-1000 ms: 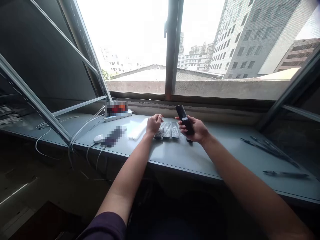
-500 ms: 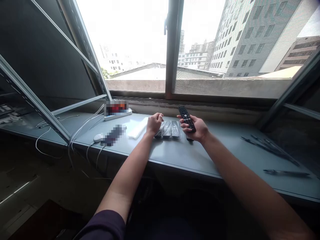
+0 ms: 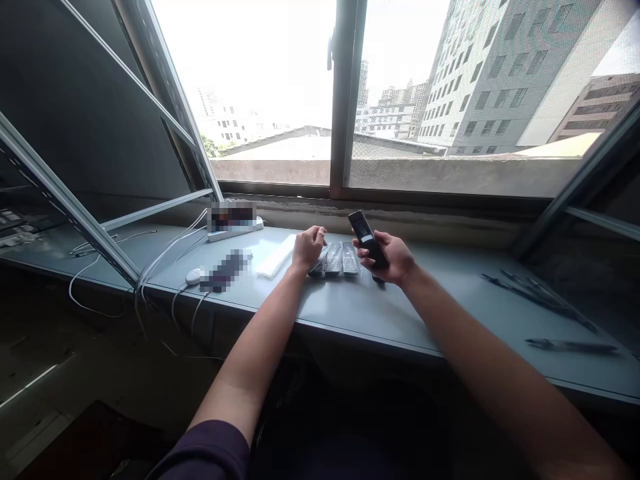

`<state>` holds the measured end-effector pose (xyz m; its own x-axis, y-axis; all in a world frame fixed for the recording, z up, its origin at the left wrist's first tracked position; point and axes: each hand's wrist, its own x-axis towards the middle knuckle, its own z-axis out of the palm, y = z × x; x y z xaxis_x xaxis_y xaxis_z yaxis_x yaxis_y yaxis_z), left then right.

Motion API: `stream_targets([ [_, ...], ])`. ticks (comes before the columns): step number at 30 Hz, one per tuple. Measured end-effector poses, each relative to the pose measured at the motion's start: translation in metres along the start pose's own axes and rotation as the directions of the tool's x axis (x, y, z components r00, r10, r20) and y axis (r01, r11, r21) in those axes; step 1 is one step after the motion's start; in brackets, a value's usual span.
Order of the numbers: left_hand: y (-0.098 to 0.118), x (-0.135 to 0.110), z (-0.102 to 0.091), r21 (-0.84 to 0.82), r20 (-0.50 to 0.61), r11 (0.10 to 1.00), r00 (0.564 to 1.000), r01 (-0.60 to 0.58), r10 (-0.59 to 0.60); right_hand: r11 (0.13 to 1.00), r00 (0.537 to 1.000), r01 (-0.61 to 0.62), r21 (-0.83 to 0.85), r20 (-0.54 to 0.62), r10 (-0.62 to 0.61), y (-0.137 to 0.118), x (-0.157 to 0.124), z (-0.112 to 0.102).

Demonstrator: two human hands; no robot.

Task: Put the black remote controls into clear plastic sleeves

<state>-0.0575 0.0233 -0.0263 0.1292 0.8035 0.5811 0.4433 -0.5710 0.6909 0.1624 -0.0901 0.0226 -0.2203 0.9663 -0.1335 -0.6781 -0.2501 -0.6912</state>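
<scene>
Right grip (image 3: 393,259) clasps remote (image 3: 363,232) over grey counter (image 3: 380,313) below window (image 3: 270,80).

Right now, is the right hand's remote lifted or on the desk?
Lifted: the right hand grips the remote by its lower end, top tilted up clear of the desk.

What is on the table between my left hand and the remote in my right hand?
In the head view, three wrapped packs lie side by side on the table, between the left hand and the remote.
</scene>
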Motion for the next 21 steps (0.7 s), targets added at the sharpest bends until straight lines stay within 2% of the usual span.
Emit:
stream_targets([
  [6, -0.001, 0.000, 0.001, 0.005, 0.013, 1.000, 1.000, 0.016, -0.016, 0.994, 0.994, 0.105, -0.026, -0.019, -0.106, 0.000, 0.004, -0.005],
  [9, -0.002, 0.000, 0.001, 0.002, 0.008, 1.000, 1.000, -0.001, 0.001, 0.970, 0.981, 0.195, -0.144, 0.014, -0.195, 0.001, 0.007, -0.011],
  [12, -0.001, 0.000, 0.002, 0.000, 0.005, 1.000, 1.000, -0.016, 0.016, 0.902, 0.952, 0.306, -0.303, 0.085, -0.295, 0.006, 0.012, -0.017],
  [14, 0.000, 0.000, 0.001, 0.015, 0.008, 1.000, 1.000, -0.007, 0.007, 0.812, 0.911, 0.408, -0.417, 0.135, -0.389, 0.010, 0.015, -0.020],
  [16, 0.000, 0.000, 0.001, 0.035, 0.011, 0.999, 1.000, 0.005, -0.005, 0.683, 0.848, 0.516, -0.518, 0.192, -0.495, 0.014, 0.018, -0.021],
  [21, -0.001, 0.001, 0.002, 0.035, 0.002, 0.999, 1.000, -0.008, 0.008, 0.286, 0.636, 0.710, -0.644, 0.413, -0.652, 0.018, 0.021, -0.020],
])
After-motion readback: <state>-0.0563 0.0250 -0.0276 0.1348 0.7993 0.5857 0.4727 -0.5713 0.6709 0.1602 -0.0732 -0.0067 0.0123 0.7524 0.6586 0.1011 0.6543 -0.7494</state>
